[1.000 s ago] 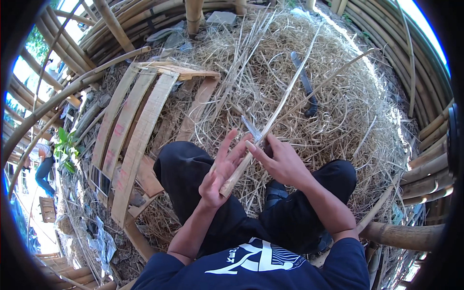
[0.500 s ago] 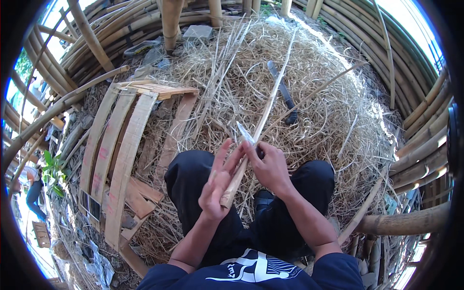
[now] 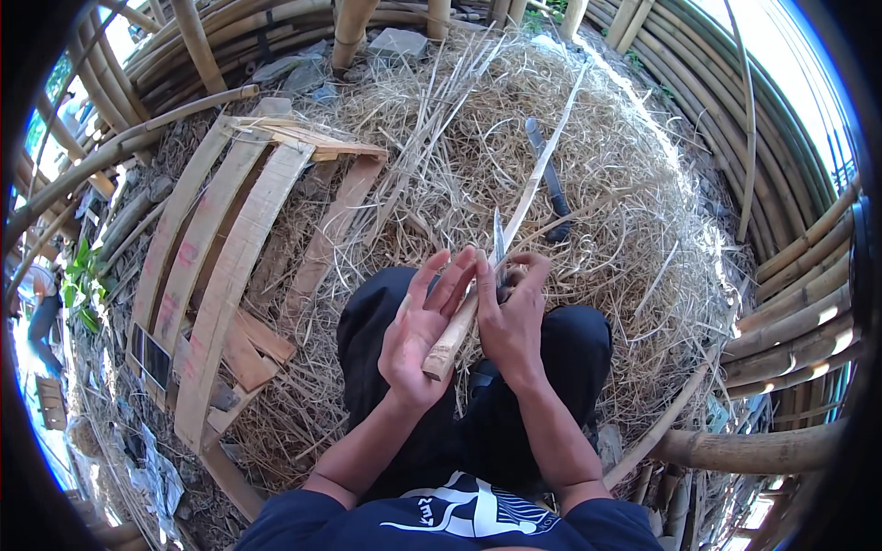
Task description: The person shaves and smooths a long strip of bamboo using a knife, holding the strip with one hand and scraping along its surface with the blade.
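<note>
A long pale bamboo strip (image 3: 530, 188) slants from between my hands out over the shavings, its thick cut end near my left wrist. My left hand (image 3: 415, 344) supports the strip along its palm, fingers fairly straight and fingertips against it. My right hand (image 3: 512, 321) is closed round a knife, whose pointed blade (image 3: 498, 237) sticks up beside the strip; the fingers hide its handle. The right thumb presses close to the strip and the left fingertips. Beyond my hands, a long dark-handled blade (image 3: 548, 179) lies on the shavings.
Curly bamboo shavings (image 3: 634, 202) cover the ground ahead. At left stands a slatted wooden crate (image 3: 241, 275) with loose boards. Stacked bamboo poles (image 3: 799, 331) line the right side, and one thick pole (image 3: 749, 450) juts in near my right arm. Thin strips (image 3: 432, 119) lie farther ahead.
The knife and my right hand have turned, so the blade points more upright along the strip. My left fingers have shifted right toward the right thumb. The whole view has swung slightly.
</note>
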Available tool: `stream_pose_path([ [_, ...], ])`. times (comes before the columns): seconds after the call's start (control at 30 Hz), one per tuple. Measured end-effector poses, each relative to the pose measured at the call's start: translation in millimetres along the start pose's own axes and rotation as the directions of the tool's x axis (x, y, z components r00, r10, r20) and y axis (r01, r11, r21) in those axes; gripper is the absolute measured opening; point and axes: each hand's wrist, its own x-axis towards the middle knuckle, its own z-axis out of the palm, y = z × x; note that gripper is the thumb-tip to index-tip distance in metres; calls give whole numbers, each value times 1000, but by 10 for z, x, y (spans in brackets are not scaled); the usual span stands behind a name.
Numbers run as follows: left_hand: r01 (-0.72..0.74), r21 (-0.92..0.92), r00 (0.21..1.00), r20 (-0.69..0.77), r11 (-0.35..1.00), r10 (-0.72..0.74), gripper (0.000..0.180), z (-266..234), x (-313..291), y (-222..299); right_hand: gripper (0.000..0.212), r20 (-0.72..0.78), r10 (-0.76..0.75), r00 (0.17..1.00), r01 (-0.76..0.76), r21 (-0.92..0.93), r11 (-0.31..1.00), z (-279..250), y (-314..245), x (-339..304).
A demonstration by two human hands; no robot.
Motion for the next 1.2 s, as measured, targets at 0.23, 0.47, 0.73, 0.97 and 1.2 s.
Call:
stream_pose_path([
  [0.23,-15,-152,1000,2,988,16,74,43,-36,-59,46,42,1,999,-2,22,1000,-65,-94,47],
  [0.47,-381,454,921,108,805,374,53,40,-73,-51,41,59,15,998,-18,49,999,-45,-90,136],
  [0.73,-358,656,873,-17,665,487,27,136,-113,134,39,139,-24,990,4,140,990,74,-11,205],
  [0.97,-111,992,960,90,62,265,22,135,-126,259,39,238,36,971,-80,179,981,30,3,198],
  [1.2,-140,989,977,131,42,165,30,152,-14,51,54,183,60,981,-96,193,976,-11,112,357],
])
